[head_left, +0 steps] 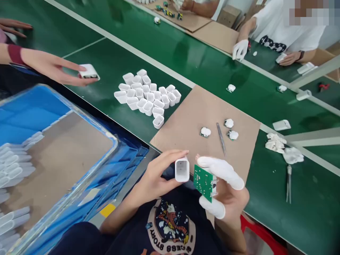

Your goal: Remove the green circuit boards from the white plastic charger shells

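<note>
My left hand (pixel 156 175) pinches a small white plastic charger shell (pixel 182 170) with its open end facing me. My right hand (pixel 225 187), with white finger cots on thumb and forefinger, grips a green circuit board (pixel 204 182) just right of the shell; the two parts are close but apart. Both hands hover over my lap at the near edge of a brown cardboard mat (pixel 186 120). On the mat lie metal tweezers (pixel 221 134) and three small white-topped board parts (pixel 205 132).
A cluster of several empty white shells (pixel 147 97) sits on the green belt (pixel 186 60). A blue crate (pixel 32 113) with a cardboard sheet stands at the left. A co-worker's hand (pixel 55 69) at the left holds a white shell; other people work across the belt. White rags (pixel 284 148) lie at the right.
</note>
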The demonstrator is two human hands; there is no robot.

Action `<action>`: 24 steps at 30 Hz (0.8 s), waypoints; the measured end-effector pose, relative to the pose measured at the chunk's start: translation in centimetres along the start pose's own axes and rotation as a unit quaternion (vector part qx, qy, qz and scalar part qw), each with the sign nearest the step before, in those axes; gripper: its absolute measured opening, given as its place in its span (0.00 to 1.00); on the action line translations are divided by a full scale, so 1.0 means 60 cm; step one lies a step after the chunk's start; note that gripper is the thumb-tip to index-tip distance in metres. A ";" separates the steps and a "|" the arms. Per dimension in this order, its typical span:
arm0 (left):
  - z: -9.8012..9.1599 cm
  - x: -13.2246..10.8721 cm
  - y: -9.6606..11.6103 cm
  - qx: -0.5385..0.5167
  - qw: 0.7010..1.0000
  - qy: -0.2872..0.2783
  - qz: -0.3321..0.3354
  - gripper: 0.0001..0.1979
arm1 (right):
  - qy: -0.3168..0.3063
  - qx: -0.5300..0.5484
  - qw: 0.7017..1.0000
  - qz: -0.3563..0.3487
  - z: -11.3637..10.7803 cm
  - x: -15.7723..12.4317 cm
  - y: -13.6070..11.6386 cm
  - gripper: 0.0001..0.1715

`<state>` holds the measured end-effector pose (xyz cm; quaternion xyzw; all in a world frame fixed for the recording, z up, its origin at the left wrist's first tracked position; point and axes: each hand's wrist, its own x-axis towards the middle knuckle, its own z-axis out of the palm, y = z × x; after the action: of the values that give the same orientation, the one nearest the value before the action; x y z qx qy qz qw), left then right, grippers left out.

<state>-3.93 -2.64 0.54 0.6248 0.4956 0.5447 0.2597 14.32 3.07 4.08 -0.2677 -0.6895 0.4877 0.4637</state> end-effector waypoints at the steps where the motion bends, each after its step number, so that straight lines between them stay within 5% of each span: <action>1: 0.000 0.000 0.003 0.005 1.000 -0.001 0.007 0.28 | -0.018 -0.003 1.000 -0.022 -0.001 -0.001 0.001 0.24; 11: 0.047 0.006 0.011 -0.064 0.995 0.062 -0.051 0.15 | 0.043 0.023 0.997 0.055 0.006 -0.026 0.011 0.23; 15: 0.053 -0.009 0.015 -0.007 0.999 -0.019 -0.024 0.24 | 0.061 0.058 0.994 0.064 0.010 -0.023 0.008 0.22; 18: 0.047 -0.018 0.012 0.026 0.997 -0.076 0.009 0.35 | 0.074 0.080 0.993 0.044 0.006 -0.022 0.007 0.24; 24: 0.039 -0.013 0.008 0.047 0.995 -0.008 0.086 0.31 | -0.005 0.045 0.997 -0.063 -0.013 -0.033 0.019 0.33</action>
<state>-1.50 -3.04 0.00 0.6812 0.4631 0.5357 0.1860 15.76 2.20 2.38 -0.2008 -0.6846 0.4893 0.5017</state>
